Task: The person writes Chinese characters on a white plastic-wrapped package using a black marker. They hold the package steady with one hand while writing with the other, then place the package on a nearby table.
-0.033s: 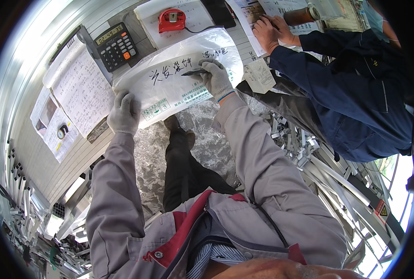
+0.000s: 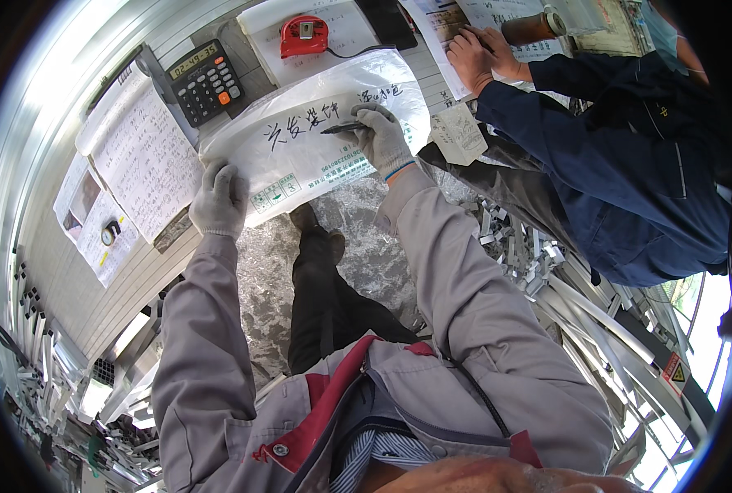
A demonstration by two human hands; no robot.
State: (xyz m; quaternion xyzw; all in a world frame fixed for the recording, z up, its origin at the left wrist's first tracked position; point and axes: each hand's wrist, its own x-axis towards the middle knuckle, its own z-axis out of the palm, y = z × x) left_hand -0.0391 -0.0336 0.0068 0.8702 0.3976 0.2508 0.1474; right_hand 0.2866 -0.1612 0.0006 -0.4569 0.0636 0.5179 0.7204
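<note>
Now the gloved right hand (image 2: 380, 136) grips a dark pen (image 2: 341, 127) w/ its tip on the white plastic bag (image 2: 300, 156), and the left hand (image 2: 218, 199), fingers spread flat, presses the bag's lower edge.

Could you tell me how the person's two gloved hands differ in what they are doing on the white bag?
The right hand grips a dark pen with curled fingers; the left hand holds nothing and lies flat. The right hand sits over the middle of the white bag, beside the handwriting, while the left hand presses the bag's near edge. Both wear light grey knit gloves and grey sleeves.
</note>
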